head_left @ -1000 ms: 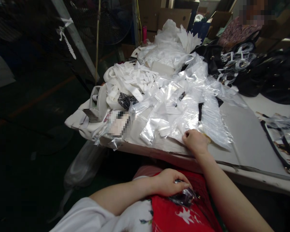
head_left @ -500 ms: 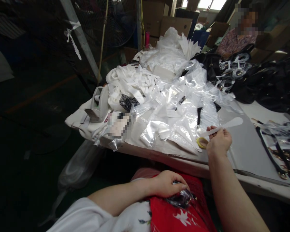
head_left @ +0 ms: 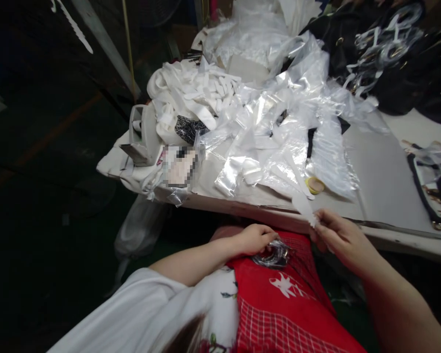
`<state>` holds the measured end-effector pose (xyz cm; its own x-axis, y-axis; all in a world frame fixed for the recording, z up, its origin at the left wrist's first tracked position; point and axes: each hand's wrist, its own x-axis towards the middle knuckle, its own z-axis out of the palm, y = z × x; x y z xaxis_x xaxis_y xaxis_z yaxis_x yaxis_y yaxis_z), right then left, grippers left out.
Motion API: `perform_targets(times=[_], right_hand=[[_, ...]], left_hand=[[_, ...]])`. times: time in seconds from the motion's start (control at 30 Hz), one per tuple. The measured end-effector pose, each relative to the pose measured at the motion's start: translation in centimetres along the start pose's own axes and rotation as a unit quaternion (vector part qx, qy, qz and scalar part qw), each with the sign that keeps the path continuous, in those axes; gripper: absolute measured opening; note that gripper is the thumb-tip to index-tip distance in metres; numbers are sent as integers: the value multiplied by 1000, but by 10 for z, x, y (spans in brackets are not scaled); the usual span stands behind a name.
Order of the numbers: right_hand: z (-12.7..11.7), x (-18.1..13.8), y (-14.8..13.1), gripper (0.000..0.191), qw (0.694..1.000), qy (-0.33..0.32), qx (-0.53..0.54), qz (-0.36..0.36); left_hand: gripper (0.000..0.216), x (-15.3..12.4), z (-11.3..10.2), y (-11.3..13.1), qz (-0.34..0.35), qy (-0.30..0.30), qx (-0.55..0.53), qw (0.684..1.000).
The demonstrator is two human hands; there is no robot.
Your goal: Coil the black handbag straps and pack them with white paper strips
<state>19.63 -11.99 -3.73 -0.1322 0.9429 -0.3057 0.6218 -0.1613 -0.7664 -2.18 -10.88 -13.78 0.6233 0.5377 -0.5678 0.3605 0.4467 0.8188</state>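
Note:
My left hand (head_left: 256, 239) rests on my lap, its fingers closed on a plastic-wrapped coil (head_left: 274, 256) with dark and shiny parts. What is inside the wrap I cannot make out. Just off the front edge of the table, my right hand (head_left: 340, 238) pinches a white strip with a serrated edge (head_left: 304, 208). The broad rounded end of the strip points up and left, over the table edge. Close behind it on the table lies a yellow tape roll (head_left: 314, 185), beside more white serrated strips (head_left: 284, 177).
Clear plastic bags (head_left: 260, 113) cover the middle of the table (head_left: 378, 162). White bands (head_left: 194, 93) lie heaped at the left, behind a grey tape dispenser (head_left: 142, 135). Black bags (head_left: 338, 44) and wrapped coils (head_left: 385, 49) stand back right; dark straps with metal fittings (head_left: 426, 191) lie at right.
My right hand has drawn the serrated strip from above the table toward my lap, turning its rounded end leftward. My left hand stays on the wrapped coil. The view has tilted down.

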Motion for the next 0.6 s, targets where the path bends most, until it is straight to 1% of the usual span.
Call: perform_targets(times=[0.1, 0.2, 0.3, 0.37, 0.5, 0.6], right_hand=[[8, -23, 0, 18, 993, -60, -103, 8], [20, -35, -1, 27, 979, -105, -175, 20], [34, -38, -4, 30, 967, -84, -241, 16], [45, -36, -8, 28, 959, -70, -276, 8], [61, -30, -22, 22, 937, -62, -343, -22], [70, -26, -31, 19, 920, -52, -387, -40]], left_hand=[[44, 1, -1, -2, -15, -18, -27, 999], [47, 1, -1, -2, -11, -14, -26, 1000], [48, -1, 0, -1, 4, -10, -13, 1000], [46, -1, 0, 1, 14, -9, -11, 1000], [41, -2, 3, 3, 30, -12, -8, 999], [39, -3, 4, 5, 24, -16, -12, 1000]])
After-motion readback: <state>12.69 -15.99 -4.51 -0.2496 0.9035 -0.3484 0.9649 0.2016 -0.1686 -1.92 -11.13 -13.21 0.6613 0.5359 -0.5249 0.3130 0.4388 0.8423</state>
